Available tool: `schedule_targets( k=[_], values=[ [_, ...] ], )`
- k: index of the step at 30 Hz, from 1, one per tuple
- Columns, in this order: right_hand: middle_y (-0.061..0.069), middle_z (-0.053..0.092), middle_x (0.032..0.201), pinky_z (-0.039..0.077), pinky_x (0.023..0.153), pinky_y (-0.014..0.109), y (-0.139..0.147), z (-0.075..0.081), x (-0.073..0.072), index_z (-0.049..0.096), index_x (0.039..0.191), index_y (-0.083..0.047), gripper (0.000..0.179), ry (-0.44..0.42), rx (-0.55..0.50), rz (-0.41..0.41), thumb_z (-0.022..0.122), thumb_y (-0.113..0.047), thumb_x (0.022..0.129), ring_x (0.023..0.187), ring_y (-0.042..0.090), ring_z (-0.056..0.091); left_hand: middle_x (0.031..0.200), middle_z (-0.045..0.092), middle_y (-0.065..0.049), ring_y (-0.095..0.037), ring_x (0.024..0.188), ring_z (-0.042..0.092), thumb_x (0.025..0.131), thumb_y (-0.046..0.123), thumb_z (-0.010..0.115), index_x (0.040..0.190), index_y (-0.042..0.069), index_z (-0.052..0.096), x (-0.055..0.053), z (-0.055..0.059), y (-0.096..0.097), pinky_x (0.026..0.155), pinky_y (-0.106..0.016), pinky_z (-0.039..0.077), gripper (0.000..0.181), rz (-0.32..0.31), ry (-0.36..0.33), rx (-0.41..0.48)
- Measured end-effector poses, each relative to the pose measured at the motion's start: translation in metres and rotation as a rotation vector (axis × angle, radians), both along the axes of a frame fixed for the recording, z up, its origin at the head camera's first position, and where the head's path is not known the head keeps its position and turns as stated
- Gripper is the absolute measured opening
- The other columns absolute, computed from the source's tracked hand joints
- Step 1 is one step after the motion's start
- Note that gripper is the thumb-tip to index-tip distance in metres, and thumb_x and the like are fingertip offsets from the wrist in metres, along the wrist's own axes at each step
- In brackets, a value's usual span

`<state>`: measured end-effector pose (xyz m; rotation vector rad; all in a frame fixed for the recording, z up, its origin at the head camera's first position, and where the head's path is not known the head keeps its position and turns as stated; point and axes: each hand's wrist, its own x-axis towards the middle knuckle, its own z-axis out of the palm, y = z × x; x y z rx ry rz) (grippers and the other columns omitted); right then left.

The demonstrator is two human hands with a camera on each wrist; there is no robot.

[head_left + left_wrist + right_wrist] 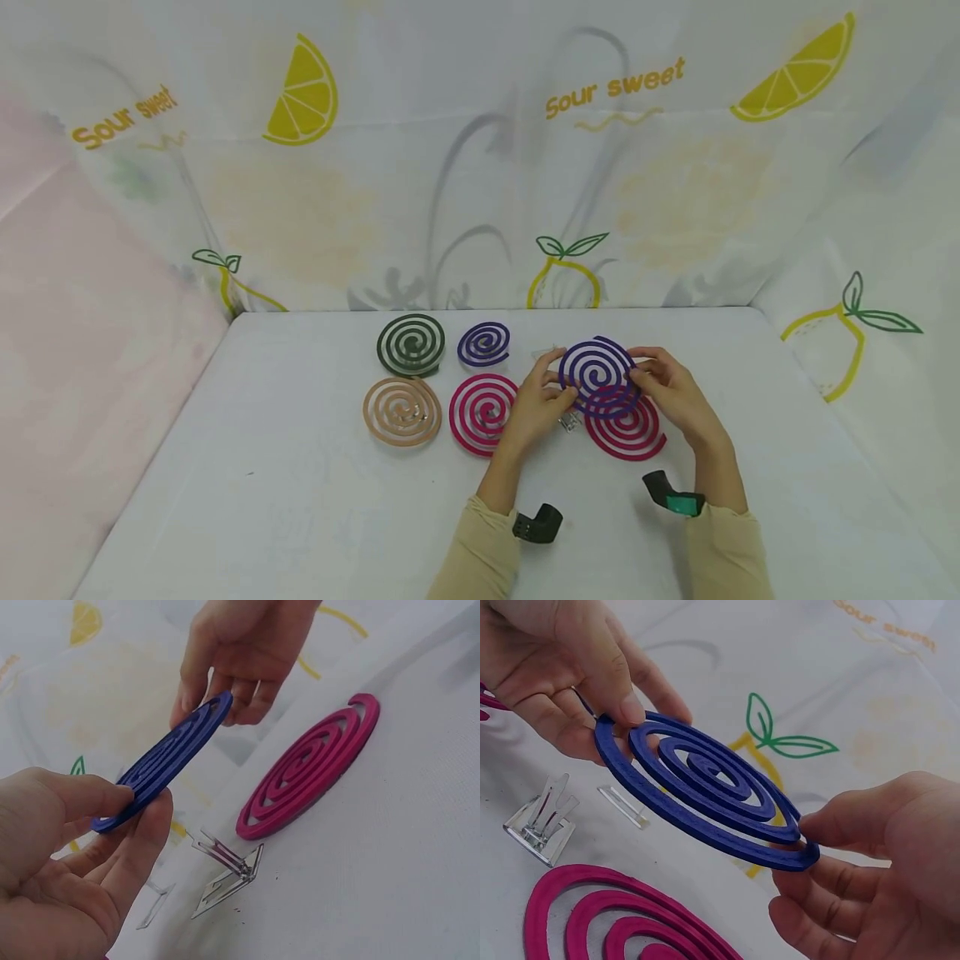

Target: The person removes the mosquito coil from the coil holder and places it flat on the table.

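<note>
Fingers of the left hand (534, 410) and right hand (678, 398), curled in, pinch a raised blue coil (596, 377) by opposite edges, just right of centre in the head view. From centre-left, the table (300, 508) bears a green coil (412, 342) above a tan coil (403, 409), a small purple coil (485, 342) above a pink coil (487, 412), a see-through stand (570, 422), and a second pink coil (301, 760), partly covered.
</note>
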<state>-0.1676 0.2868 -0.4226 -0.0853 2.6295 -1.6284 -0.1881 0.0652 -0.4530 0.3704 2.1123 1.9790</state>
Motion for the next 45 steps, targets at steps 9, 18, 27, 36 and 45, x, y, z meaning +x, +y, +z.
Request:
schedule_targets(
  k=[9,18,27,36,45],
  values=[
    [0.015,0.058,0.105,0.048,0.08,0.012,0.005,0.001,0.001,0.042,0.132,-0.004,0.039,-0.018,0.007,0.01,0.047,-0.024,0.1,0.089,0.002,0.057,0.111,0.063,-0.013,-0.014,0.078,0.069,0.089,0.009,0.063,0.14,0.019,0.042,0.0,0.0,0.001,0.07,-0.024,0.056,0.056,-0.026,-0.023,-0.043],
    [0.017,0.061,0.107,0.05,0.076,0.019,0.014,0.001,0.003,0.042,0.132,-0.002,0.038,-0.067,0.027,0.033,0.045,-0.024,0.101,0.083,0.007,0.062,0.113,0.061,-0.012,-0.017,0.088,0.069,0.088,0.01,0.064,0.126,0.012,0.056,0.002,0.002,0.002,0.07,-0.022,0.054,0.039,-0.029,-0.013,-0.04],
    [0.021,0.056,0.112,0.05,0.077,0.017,0.017,0.0,0.004,0.042,0.132,-0.001,0.037,-0.076,0.062,0.041,0.043,-0.022,0.101,0.087,0.005,0.06,0.112,0.061,-0.009,-0.016,0.091,0.069,0.088,0.013,0.064,0.126,0.013,0.057,0.003,0.004,0.0,0.071,-0.023,0.054,0.039,-0.04,-0.011,-0.08],
    [0.023,0.056,0.113,0.051,0.075,0.021,0.02,-0.004,0.006,0.044,0.131,-0.002,0.034,-0.088,0.104,0.046,0.043,-0.018,0.101,0.087,0.01,0.058,0.11,0.062,-0.01,-0.015,0.09,0.069,0.088,0.007,0.064,0.126,0.01,0.058,0.003,0.001,0.001,0.065,-0.019,0.052,0.039,-0.06,0.02,-0.095],
    [0.024,0.054,0.114,0.053,0.074,0.022,0.022,-0.004,0.005,0.045,0.128,0.001,0.032,-0.086,0.116,0.073,0.045,-0.015,0.1,0.086,0.011,0.059,0.11,0.063,-0.006,-0.012,0.091,0.067,0.087,0.011,0.065,0.126,0.013,0.059,0.005,0.001,0.002,0.067,-0.017,0.05,0.039,-0.031,0.085,-0.2]
  ],
)
